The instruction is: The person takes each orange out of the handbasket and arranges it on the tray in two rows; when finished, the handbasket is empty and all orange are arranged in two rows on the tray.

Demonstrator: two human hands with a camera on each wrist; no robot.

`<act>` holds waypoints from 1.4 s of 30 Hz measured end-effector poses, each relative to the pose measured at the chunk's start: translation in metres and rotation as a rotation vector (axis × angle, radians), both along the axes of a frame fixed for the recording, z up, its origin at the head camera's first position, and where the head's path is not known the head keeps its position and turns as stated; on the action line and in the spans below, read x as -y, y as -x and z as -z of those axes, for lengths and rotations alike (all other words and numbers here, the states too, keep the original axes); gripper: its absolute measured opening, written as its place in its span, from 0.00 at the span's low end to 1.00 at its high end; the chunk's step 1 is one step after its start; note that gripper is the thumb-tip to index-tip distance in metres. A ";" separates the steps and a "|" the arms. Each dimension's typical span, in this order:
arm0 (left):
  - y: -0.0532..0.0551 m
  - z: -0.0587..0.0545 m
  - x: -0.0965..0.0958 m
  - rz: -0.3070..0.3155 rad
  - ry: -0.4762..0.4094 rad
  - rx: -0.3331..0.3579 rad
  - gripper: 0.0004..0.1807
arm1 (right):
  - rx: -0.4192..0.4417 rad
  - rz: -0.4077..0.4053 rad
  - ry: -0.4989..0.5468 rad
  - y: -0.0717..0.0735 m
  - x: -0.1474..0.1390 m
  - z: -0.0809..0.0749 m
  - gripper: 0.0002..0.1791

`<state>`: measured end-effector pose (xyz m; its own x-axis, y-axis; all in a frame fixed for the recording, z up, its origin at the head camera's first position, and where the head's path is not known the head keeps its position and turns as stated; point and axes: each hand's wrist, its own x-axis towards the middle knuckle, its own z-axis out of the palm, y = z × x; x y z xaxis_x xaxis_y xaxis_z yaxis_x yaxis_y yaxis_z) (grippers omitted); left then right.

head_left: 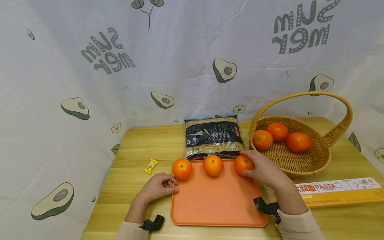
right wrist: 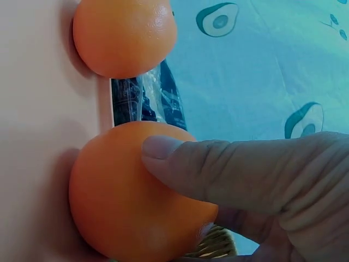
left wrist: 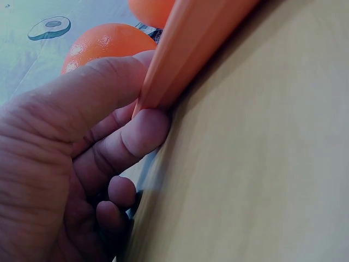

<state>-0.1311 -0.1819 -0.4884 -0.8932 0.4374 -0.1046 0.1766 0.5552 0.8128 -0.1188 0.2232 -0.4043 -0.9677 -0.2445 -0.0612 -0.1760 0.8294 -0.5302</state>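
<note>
My right hand (head_left: 261,169) holds an orange (head_left: 243,164) at the far right corner of the orange-coloured tray (head_left: 219,200); its thumb lies across the fruit in the right wrist view. Two more oranges stand in line along the tray's far edge, one in the middle (head_left: 213,165) and one at the left corner (head_left: 182,169). At the tray's left side, my left hand (head_left: 157,188) pinches the rim (left wrist: 169,60) between thumb and index finger, the other fingers curled below. The undersides of the oranges are hidden.
Right of the tray, a wicker basket (head_left: 318,163) with a tall handle holds three orange fruits. A pasta bag (head_left: 213,136) lies behind the tray. A long pasta box (head_left: 342,192) is at the right, a small yellow packet (head_left: 151,166) at the left. A printed curtain hangs behind the table.
</note>
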 end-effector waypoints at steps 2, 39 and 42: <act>0.000 0.000 0.000 -0.003 0.004 -0.001 0.10 | 0.000 0.003 0.000 0.000 0.000 0.000 0.38; 0.001 0.002 0.000 -0.002 0.024 -0.003 0.10 | 0.047 0.102 0.062 -0.020 -0.033 -0.043 0.40; 0.001 0.001 0.000 -0.001 0.024 -0.004 0.10 | -0.031 0.142 0.027 -0.019 -0.039 -0.043 0.39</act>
<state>-0.1324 -0.1821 -0.4895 -0.8939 0.4343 -0.1112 0.1799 0.5747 0.7984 -0.1000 0.2619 -0.3611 -0.9940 -0.1065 -0.0263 -0.0746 0.8325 -0.5490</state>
